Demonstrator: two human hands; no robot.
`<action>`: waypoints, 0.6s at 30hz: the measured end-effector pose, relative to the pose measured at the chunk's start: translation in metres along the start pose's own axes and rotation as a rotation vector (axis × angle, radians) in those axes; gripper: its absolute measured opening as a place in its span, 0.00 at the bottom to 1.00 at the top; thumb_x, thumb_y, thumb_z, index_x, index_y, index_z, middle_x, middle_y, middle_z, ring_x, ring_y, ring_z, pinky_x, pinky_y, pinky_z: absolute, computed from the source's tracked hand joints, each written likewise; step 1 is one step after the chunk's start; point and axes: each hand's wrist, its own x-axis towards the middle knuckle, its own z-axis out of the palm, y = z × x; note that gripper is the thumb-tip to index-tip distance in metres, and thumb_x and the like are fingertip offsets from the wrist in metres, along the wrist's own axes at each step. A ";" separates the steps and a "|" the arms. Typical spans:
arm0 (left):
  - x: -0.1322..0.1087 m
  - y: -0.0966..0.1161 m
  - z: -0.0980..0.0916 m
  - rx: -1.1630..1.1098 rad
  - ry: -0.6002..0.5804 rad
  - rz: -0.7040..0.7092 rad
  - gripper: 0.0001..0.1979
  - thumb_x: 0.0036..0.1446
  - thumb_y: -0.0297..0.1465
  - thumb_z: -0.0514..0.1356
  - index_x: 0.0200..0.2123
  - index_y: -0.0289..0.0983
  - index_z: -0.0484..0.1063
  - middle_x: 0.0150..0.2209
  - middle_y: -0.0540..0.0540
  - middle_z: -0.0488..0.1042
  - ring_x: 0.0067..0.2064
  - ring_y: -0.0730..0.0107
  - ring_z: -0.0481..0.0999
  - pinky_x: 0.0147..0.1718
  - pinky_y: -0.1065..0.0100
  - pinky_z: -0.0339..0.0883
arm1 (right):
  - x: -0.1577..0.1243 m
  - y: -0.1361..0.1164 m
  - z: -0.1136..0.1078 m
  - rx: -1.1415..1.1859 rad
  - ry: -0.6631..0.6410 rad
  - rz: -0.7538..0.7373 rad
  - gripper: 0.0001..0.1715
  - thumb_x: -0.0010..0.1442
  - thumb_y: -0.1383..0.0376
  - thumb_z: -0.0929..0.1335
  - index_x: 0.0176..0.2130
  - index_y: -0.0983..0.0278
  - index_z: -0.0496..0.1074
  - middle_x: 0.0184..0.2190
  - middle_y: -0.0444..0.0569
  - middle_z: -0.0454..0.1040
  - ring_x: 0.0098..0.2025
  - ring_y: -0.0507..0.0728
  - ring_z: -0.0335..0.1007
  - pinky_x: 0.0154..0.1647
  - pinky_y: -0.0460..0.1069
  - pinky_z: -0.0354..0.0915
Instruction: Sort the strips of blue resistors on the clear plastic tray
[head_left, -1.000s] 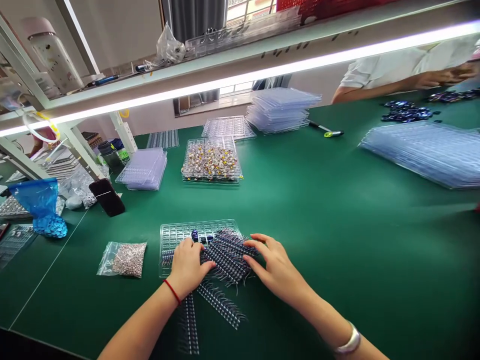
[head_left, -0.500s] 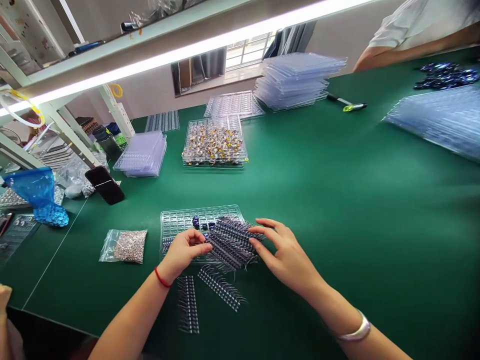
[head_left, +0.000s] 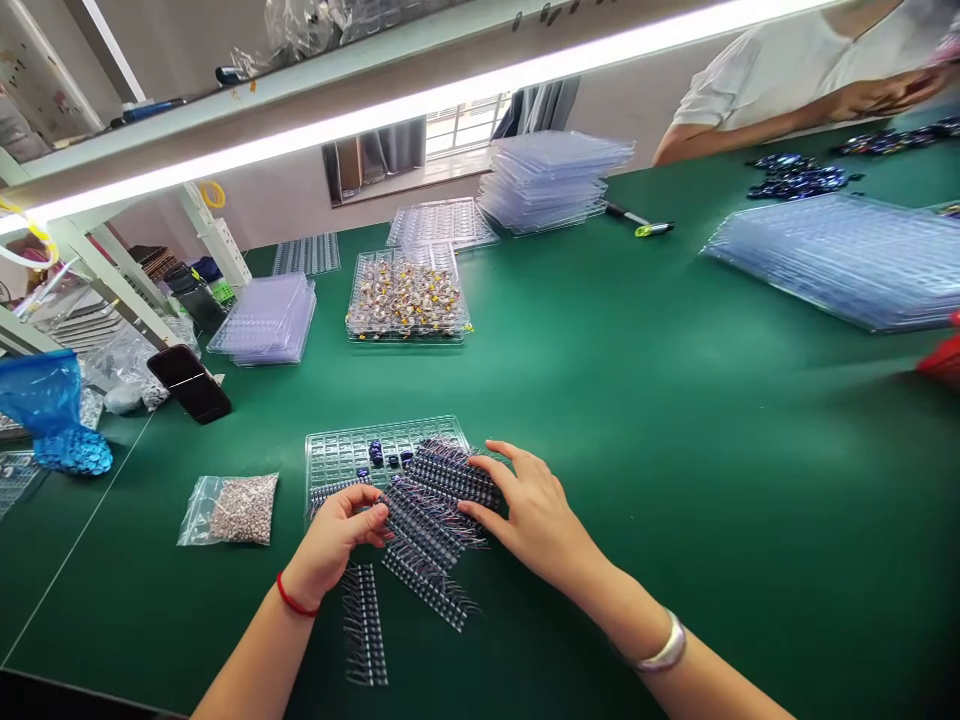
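My left hand [head_left: 341, 535] pinches one end of a dark strip [head_left: 424, 522] with rows of small shiny dots and fine wire-like ends. My right hand [head_left: 536, 505] has its fingers apart, with the fingertips at the right edge of a pile of similar strips [head_left: 457, 472]. The pile lies partly over a clear compartment tray [head_left: 337, 450], which holds a few dark blue pieces [head_left: 376, 452]. Just below the held strip lies another strip [head_left: 431, 590], slanting on the table. One more strip [head_left: 365, 625] lies nearly upright in view, left of it.
A bag of small pale beads [head_left: 244, 508] lies left of the tray, with a phone [head_left: 189, 383] behind it. Farther back are a tray of white and yellow pieces [head_left: 409, 295] and stacked clear trays [head_left: 551, 185]. Across the green table [head_left: 637, 400] a person sits near dark shiny pieces [head_left: 802, 178].
My left hand has drawn a strip down and left from the pile, so it now overlaps the slanting strip. The view has shifted to the right.
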 end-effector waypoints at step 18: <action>0.003 -0.003 0.014 0.097 -0.026 -0.015 0.21 0.41 0.41 0.71 0.33 0.33 0.72 0.46 0.42 0.73 0.30 0.75 0.77 0.28 0.74 0.70 | 0.008 0.001 -0.009 0.102 -0.026 -0.081 0.17 0.64 0.63 0.63 0.53 0.60 0.62 0.50 0.53 0.72 0.53 0.66 0.65 0.59 0.73 0.45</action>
